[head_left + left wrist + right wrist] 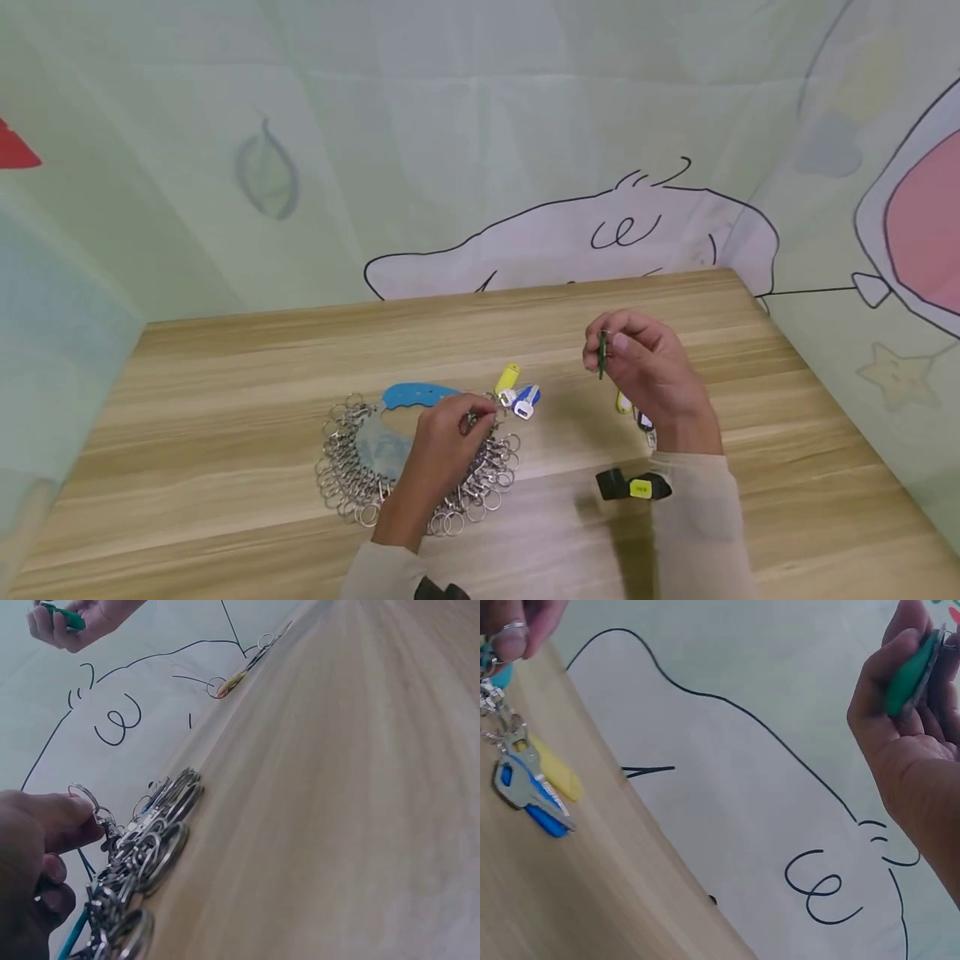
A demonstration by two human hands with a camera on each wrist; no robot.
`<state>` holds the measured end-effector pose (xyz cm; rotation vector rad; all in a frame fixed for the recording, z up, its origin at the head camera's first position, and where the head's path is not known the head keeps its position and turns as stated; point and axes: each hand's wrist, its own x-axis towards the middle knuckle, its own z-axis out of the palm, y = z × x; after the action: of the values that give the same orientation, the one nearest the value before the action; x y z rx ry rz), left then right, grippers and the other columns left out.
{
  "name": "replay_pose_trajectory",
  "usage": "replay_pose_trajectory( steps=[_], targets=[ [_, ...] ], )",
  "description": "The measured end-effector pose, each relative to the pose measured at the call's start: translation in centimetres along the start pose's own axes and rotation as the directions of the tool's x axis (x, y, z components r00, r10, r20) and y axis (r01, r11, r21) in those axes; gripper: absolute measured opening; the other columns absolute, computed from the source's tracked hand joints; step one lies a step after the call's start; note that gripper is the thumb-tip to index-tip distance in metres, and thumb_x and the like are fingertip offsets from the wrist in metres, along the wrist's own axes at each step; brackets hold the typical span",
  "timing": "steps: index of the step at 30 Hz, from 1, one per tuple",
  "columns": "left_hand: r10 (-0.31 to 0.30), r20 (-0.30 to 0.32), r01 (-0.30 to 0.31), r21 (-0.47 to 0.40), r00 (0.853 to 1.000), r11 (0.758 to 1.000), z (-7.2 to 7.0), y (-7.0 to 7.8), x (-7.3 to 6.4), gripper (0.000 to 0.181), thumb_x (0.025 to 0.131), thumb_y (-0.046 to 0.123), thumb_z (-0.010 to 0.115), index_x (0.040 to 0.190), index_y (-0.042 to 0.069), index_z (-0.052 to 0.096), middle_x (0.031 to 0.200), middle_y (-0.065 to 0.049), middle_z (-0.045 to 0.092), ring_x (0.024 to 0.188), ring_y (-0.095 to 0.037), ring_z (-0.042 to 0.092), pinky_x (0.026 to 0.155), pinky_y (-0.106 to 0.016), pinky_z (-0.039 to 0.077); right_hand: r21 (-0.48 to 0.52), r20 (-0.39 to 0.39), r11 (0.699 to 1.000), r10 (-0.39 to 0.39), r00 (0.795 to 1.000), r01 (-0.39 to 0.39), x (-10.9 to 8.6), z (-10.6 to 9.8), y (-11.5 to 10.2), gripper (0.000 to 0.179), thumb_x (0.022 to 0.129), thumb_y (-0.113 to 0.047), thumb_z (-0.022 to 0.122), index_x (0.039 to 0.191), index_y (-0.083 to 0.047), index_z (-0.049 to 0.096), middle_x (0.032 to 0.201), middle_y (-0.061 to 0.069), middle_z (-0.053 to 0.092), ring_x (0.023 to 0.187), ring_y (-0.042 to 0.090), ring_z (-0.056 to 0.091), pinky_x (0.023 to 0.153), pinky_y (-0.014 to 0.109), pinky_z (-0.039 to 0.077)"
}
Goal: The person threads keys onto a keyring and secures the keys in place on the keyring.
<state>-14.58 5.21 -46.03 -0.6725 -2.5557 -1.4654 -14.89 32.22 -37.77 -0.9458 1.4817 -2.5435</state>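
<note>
My left hand (450, 437) pinches a metal split ring (84, 793) between thumb and finger. The ring belongs to a fan-shaped key holder with a blue grip (416, 392) and many clips and rings (453, 523) round its edge. Raised above the table on the right, my right hand (654, 367) holds a green key tag (909, 681) with a metal key lying against it, partly hidden by the fingers. Beside my left hand, a yellow tag (510, 377) and a blue tag (534, 395) lie with keys (523, 409) at the holder's edge.
Another yellow tag (623, 403) and more keys lie on the table below my right wrist, partly covered by it. The wooden table (225, 375) meets a printed cloth backdrop (450, 150) at its far edge.
</note>
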Motion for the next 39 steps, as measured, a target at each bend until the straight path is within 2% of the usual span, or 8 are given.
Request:
replay_pose_trajectory(
  steps=[4,7,10,13,17,22,29,39],
  targets=[
    [-0.006,-0.006,0.006,-0.011,1.000,1.000,-0.2,-0.2,0.0,0.012,0.088,0.004,0.077,0.097,0.011,0.075,0.091,0.006,0.069,0.080,-0.009,0.059,0.065,-0.025,0.053,-0.062,-0.025,0.988,0.138,0.990,-0.139,0.4,0.1,1.9,0.018,0.101,0.006,0.051,0.099,-0.004,0.066,0.100,0.013,0.065,0.085,0.021,0.062,0.078,0.030,0.052],
    [-0.003,-0.004,0.003,-0.011,1.000,1.000,-0.1,-0.3,-0.1,0.011,0.088,0.005,0.077,0.097,0.012,0.075,0.090,0.007,0.067,0.077,-0.010,0.057,0.063,-0.025,0.052,-0.111,-0.078,0.952,0.280,0.957,-0.287,0.5,0.4,3.5,0.016,0.100,0.004,0.056,0.095,-0.007,0.067,0.095,0.013,0.067,0.078,0.020,0.063,0.074,0.029,0.053],
    [0.020,-0.007,-0.020,-0.009,1.000,1.000,0.1,-0.4,-0.1,0.011,0.088,0.005,0.078,0.097,0.012,0.075,0.088,0.008,0.065,0.073,-0.011,0.053,0.060,-0.025,0.049,-0.178,-0.126,0.883,0.418,0.900,-0.435,0.6,0.9,4.9,0.013,0.098,0.002,0.061,0.093,-0.008,0.067,0.092,0.016,0.067,0.076,0.022,0.064,0.072,0.031,0.053],
    [0.054,-0.008,-0.054,-0.023,0.998,0.998,0.2,-0.5,-0.1,0.011,0.088,0.004,0.077,0.096,0.010,0.075,0.084,0.008,0.063,0.070,-0.011,0.052,0.058,-0.024,0.048,-0.293,-0.154,0.793,0.512,0.845,-0.534,0.8,1.4,6.1,0.007,0.097,-0.001,0.063,0.093,-0.006,0.067,0.089,0.022,0.066,0.073,0.025,0.064,0.071,0.034,0.052],
    [0.078,-0.013,-0.078,-0.026,0.997,0.997,0.1,-0.5,0.0,0.011,0.088,0.003,0.077,0.096,0.011,0.074,0.081,0.008,0.060,0.068,-0.010,0.051,0.056,-0.024,0.047,-0.406,-0.143,0.714,0.566,0.812,-0.570,0.9,1.7,7.3,0.004,0.097,-0.004,0.065,0.096,0.000,0.065,0.086,0.024,0.064,0.069,0.028,0.064,0.068,0.035,0.051],
    [0.094,-0.037,-0.096,-0.039,0.995,0.995,0.1,-0.7,0.0,0.012,0.087,0.002,0.077,0.094,0.011,0.074,0.078,0.008,0.058,0.066,-0.009,0.050,0.055,-0.023,0.045,-0.418,-0.100,0.700,0.597,0.796,-0.579,0.8,2.0,8.0,0.009,0.096,-0.005,0.067,0.100,0.003,0.066,0.088,0.023,0.065,0.070,0.031,0.064,0.071,0.037,0.053],
    [0.107,-0.049,-0.110,-0.054,0.993,0.992,0.4,-0.7,0.2,0.013,0.086,0.002,0.079,0.092,0.012,0.073,0.080,0.008,0.061,0.068,-0.009,0.051,0.058,-0.024,0.046,-0.416,-0.106,0.674,0.631,0.768,-0.611,0.5,2.0,8.1,0.010,0.096,-0.005,0.066,0.102,0.002,0.066,0.094,0.025,0.066,0.073,0.031,0.065,0.074,0.038,0.053],
    [0.112,-0.057,-0.114,-0.045,0.992,0.992,0.2,-0.9,0.0,0.012,0.085,0.001,0.077,0.088,0.011,0.071,0.087,0.003,0.069,0.074,-0.011,0.056,0.065,-0.027,0.049,-0.413,-0.071,0.685,0.632,0.772,-0.599,0.3,2.1,8.5,0.012,0.098,-0.007,0.064,0.104,0.003,0.065,0.095,0.024,0.067,0.074,0.032,0.064,0.075,0.039,0.054]
  ],
)
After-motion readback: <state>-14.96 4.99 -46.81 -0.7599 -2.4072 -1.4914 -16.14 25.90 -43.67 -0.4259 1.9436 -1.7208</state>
